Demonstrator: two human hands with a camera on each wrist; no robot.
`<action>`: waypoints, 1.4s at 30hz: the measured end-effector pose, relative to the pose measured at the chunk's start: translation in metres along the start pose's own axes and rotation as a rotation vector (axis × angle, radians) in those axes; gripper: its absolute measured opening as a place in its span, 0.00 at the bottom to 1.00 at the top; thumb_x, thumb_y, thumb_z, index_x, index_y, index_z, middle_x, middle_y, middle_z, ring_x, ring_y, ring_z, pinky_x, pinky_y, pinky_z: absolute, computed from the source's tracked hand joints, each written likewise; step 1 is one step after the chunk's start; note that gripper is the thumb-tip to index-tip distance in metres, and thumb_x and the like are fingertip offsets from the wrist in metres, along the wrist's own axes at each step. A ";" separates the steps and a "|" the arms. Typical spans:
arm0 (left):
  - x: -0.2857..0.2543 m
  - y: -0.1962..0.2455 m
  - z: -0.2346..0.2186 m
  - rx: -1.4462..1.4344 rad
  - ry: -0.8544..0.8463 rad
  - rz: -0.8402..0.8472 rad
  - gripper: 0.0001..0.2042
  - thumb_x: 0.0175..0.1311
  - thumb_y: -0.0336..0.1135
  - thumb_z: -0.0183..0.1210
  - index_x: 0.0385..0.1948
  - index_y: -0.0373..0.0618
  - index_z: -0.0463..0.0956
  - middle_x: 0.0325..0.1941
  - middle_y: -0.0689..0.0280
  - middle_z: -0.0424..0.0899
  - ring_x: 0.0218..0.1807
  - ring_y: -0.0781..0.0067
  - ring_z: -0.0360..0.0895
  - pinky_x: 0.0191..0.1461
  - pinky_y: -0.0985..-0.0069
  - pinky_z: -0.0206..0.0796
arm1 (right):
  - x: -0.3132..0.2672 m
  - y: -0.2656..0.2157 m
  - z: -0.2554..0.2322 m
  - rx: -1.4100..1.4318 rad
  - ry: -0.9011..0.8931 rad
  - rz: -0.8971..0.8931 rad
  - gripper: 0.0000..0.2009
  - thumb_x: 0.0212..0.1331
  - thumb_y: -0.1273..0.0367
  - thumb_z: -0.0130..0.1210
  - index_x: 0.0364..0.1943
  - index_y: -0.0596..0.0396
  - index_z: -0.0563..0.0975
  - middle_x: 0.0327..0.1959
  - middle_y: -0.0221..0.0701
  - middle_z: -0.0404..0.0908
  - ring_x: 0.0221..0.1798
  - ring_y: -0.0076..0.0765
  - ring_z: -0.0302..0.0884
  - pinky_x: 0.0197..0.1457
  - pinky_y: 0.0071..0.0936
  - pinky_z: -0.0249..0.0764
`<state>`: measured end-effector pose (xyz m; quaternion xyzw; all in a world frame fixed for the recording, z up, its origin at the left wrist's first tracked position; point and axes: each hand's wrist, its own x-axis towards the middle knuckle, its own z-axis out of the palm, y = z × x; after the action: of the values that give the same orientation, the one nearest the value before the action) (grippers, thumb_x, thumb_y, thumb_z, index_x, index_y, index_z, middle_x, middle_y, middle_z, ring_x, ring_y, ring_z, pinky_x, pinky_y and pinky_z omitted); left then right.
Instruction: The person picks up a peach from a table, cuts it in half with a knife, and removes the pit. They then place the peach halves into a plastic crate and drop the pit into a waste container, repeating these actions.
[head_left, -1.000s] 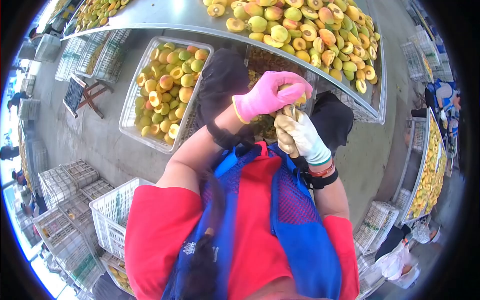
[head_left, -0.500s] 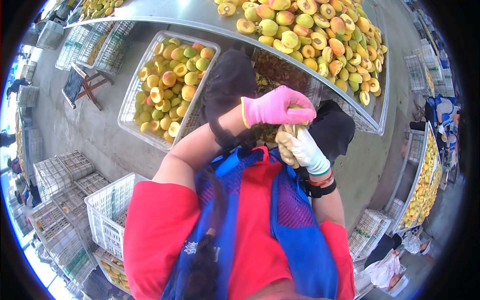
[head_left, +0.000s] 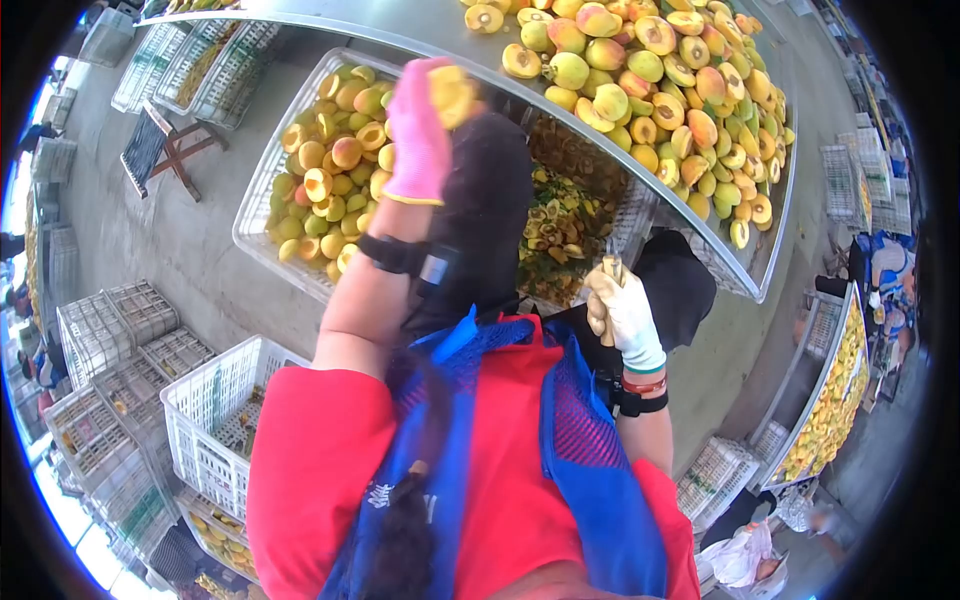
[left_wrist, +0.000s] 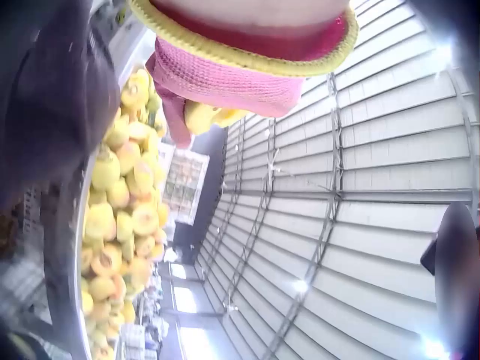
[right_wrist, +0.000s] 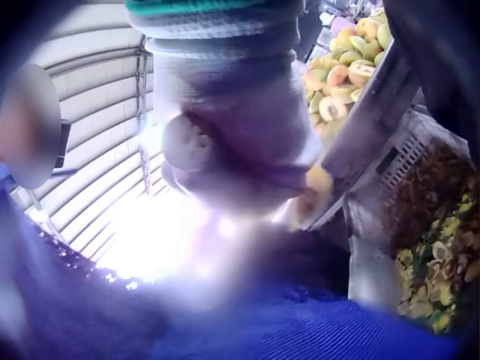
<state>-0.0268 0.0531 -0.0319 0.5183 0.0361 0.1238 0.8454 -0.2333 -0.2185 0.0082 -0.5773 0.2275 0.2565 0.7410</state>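
Note:
Over the upper right edge of a fruit-filled white crate [head_left: 262, 235], my pink-gloved left hand [head_left: 418, 135] holds a yellow piece of cut fruit [head_left: 453, 97], blurred in the head view. The left wrist view also has the pink glove [left_wrist: 225, 82] with the yellow fruit [left_wrist: 201, 118] at its fingers. My white-gloved right hand [head_left: 625, 312] grips a small tool [head_left: 612, 264], its metal end pointing up, beside my right knee. In the right wrist view the white glove [right_wrist: 232, 127] is blurred and the tool cannot be made out.
A metal table [head_left: 388, 39] with heaped halved fruit [head_left: 690, 110] runs across the top. A bin of scraps [head_left: 568, 225] sits between my knees. Empty-looking white crate [head_left: 215, 440] and stacked crates [head_left: 110, 330] stand at left, near a folding stool [head_left: 170, 155].
My left hand has left its place against the right hand and moved up and left towards the crate, carrying fruit. The right hand still grips the tool, a little lower in view.

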 end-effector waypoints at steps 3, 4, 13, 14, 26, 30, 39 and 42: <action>0.037 -0.023 -0.070 0.232 0.261 -0.052 0.18 0.71 0.43 0.52 0.52 0.37 0.75 0.47 0.57 0.79 0.53 0.64 0.78 0.56 0.73 0.71 | 0.004 -0.002 0.001 -0.058 0.048 0.051 0.08 0.66 0.65 0.56 0.36 0.54 0.73 0.18 0.25 0.68 0.17 0.21 0.65 0.19 0.20 0.63; 0.061 -0.047 -0.112 0.579 0.225 -0.038 0.21 0.69 0.45 0.54 0.55 0.38 0.74 0.52 0.54 0.78 0.56 0.59 0.77 0.60 0.69 0.69 | 0.006 -0.001 0.001 -0.089 0.053 0.055 0.09 0.66 0.64 0.57 0.36 0.54 0.73 0.18 0.25 0.69 0.17 0.21 0.65 0.20 0.21 0.63; 0.115 -0.122 -0.246 1.847 0.001 -0.221 0.42 0.64 0.62 0.53 0.75 0.53 0.48 0.79 0.56 0.51 0.78 0.48 0.48 0.76 0.54 0.47 | 0.032 -0.005 0.006 -0.213 0.193 0.157 0.09 0.64 0.64 0.56 0.35 0.55 0.73 0.17 0.27 0.72 0.16 0.23 0.67 0.20 0.22 0.64; 0.108 -0.126 -0.252 1.910 -0.055 -0.347 0.43 0.63 0.63 0.52 0.76 0.54 0.45 0.80 0.58 0.48 0.79 0.48 0.44 0.77 0.54 0.43 | 0.033 -0.005 0.006 -0.227 0.193 0.158 0.09 0.64 0.64 0.56 0.35 0.56 0.73 0.17 0.27 0.72 0.16 0.23 0.67 0.20 0.22 0.64; 0.021 -0.142 -0.276 1.774 0.025 0.124 0.35 0.59 0.46 0.63 0.67 0.44 0.60 0.67 0.51 0.67 0.67 0.44 0.64 0.69 0.55 0.60 | 0.038 0.006 0.009 -0.286 0.218 0.105 0.11 0.66 0.62 0.55 0.34 0.54 0.71 0.18 0.25 0.69 0.16 0.20 0.65 0.19 0.20 0.63; -0.002 -0.129 -0.264 1.731 -0.135 0.087 0.34 0.59 0.44 0.62 0.66 0.42 0.61 0.65 0.50 0.70 0.64 0.45 0.67 0.66 0.54 0.63 | 0.038 0.010 0.010 -0.281 0.188 0.100 0.11 0.67 0.62 0.56 0.36 0.54 0.71 0.19 0.25 0.68 0.16 0.20 0.65 0.19 0.19 0.63; 0.010 -0.127 -0.252 2.063 -0.212 -0.342 0.38 0.65 0.61 0.49 0.74 0.56 0.53 0.80 0.51 0.45 0.80 0.47 0.42 0.78 0.52 0.39 | 0.039 0.011 0.022 -0.263 0.178 0.120 0.07 0.65 0.67 0.54 0.36 0.53 0.70 0.19 0.24 0.68 0.16 0.19 0.63 0.20 0.19 0.65; 0.038 -0.115 -0.216 1.840 0.010 0.092 0.26 0.63 0.51 0.57 0.60 0.49 0.72 0.69 0.50 0.65 0.69 0.47 0.63 0.68 0.53 0.57 | 0.031 0.007 0.017 -0.284 0.192 0.100 0.06 0.65 0.67 0.54 0.35 0.53 0.70 0.19 0.24 0.68 0.17 0.18 0.63 0.20 0.19 0.65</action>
<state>-0.0116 0.2000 -0.2305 0.9868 0.1034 0.0819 0.0939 -0.2132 -0.1969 -0.0126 -0.6859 0.2871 0.2663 0.6134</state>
